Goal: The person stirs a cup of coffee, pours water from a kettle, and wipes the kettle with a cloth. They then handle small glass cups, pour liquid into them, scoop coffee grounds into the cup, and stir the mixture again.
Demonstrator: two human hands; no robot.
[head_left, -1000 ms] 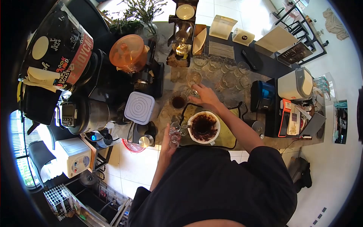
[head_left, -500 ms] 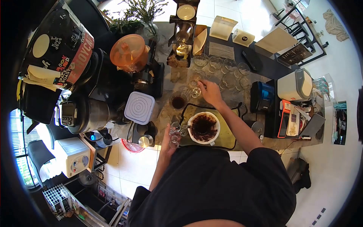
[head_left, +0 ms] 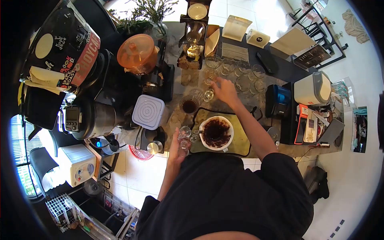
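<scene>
My left hand (head_left: 175, 147) is wrapped round several small clear glasses (head_left: 184, 144) at the counter's front edge. Beyond it, my right hand (head_left: 226, 92) reaches over the counter with its fingers pinched at a small clear glass (head_left: 210, 75); the exact contact is hard to see. Another small glass (head_left: 208, 95) stands just left of that hand. Below my right forearm, a white coffee dripper (head_left: 203, 139) with dark wet grounds (head_left: 217, 131) rests on a yellow-green mat (head_left: 241, 140). A glass of dark coffee (head_left: 189, 106) stands to the left.
Several clear glasses (head_left: 243, 84) stand in rows at the back right. A grinder with an orange lid (head_left: 137, 53) and a square lilac lid (head_left: 148, 112) are on the left. A brewing stand (head_left: 195, 30) rises at the back; a blue-black box (head_left: 278, 101) sits right.
My right hand has shifted slightly up and to the right among the glasses. My left hand, with its glasses, is a little higher in view.
</scene>
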